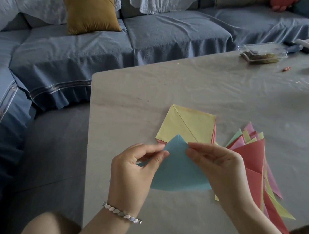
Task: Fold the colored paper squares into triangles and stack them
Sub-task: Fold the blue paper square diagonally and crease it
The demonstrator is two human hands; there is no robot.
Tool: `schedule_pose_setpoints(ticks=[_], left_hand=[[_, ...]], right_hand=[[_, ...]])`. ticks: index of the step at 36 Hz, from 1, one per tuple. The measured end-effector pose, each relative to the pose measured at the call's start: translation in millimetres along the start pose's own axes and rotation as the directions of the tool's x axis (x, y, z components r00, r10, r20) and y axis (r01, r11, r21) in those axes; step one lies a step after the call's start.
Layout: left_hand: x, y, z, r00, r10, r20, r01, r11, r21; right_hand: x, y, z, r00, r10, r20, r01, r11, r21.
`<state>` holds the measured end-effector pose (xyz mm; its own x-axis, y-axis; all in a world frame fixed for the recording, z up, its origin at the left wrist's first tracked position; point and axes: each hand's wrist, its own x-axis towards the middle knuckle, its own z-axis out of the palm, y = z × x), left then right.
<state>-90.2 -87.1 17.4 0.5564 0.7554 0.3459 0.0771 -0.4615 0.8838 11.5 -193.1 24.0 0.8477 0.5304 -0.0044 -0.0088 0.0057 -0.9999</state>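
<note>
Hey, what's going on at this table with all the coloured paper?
A person is folding paper. The left hand and the right hand pinch a blue sheet near its top corner, already shaped into a triangle. Beyond it a stack of squares, yellow on top, lies on the table. Folded triangles fan out on the right, red on top.

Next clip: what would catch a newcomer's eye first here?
The left hand and right hand pinch a folded blue paper over the table, centre frame. Behind it lies a yellow square with a diagonal crease; to its right fans a pile of red, pink and yellow triangles.
</note>
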Motion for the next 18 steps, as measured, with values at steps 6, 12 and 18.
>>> schedule_pose_setpoints(ticks=[6,12,18], left_hand=[[-1.4,-0.8,-1.4,0.999,-0.020,0.042,0.018,0.999,0.052],[3.9,-0.4,-3.8,0.974,-0.053,0.220,0.028,0.993,0.115],[6.1,-7.7,-5.3,0.893,-0.084,0.442,-0.024,0.972,0.233]], right_hand=[[1.9,2.6,-2.7,0.999,0.010,0.034,-0.008,0.998,-0.056],[6.3,3.8,-9.2,0.974,-0.004,0.225,0.064,0.964,-0.258],[16.7,-0.4,-15.9,0.874,0.000,0.485,0.298,0.788,-0.539]])
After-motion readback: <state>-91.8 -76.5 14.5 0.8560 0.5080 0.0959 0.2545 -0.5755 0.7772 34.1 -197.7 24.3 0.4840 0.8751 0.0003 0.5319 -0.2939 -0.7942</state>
